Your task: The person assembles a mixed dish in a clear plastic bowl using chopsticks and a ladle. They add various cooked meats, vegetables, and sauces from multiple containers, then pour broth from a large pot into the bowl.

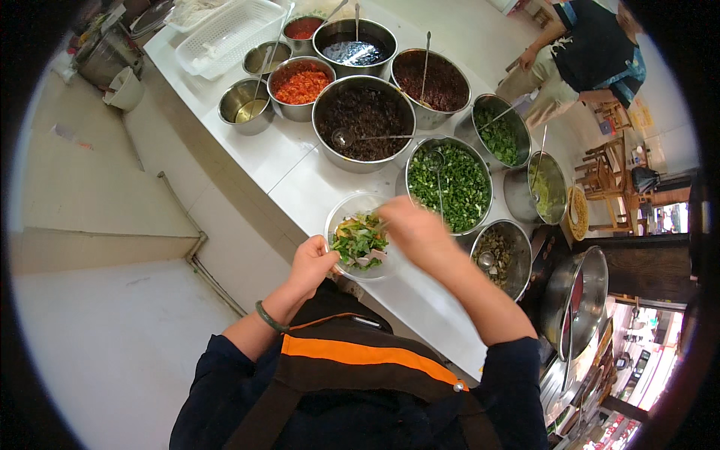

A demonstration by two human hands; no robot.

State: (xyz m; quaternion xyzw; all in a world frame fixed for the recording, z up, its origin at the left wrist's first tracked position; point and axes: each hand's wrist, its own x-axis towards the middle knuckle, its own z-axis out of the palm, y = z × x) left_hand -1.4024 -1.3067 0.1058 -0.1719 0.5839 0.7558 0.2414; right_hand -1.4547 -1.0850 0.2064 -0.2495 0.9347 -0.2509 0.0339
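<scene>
My left hand pinches the near left rim of a clear plastic bowl, thumb on top. In the bowl lies a mix of chopped green leaves with some orange and pale pinkish pieces. Over the bowl's right side is my right hand, smeared by motion. Its fingers are curled toward the food, and whether they hold a tool cannot be made out. Just beyond that hand stands a steel pot of chopped green onions with a ladle in it.
Steel pots crowd the white table, including dark minced topping, red chopped topping and dark red sauce. A white plastic basket sits far left. At the right are a large steel basin and another person.
</scene>
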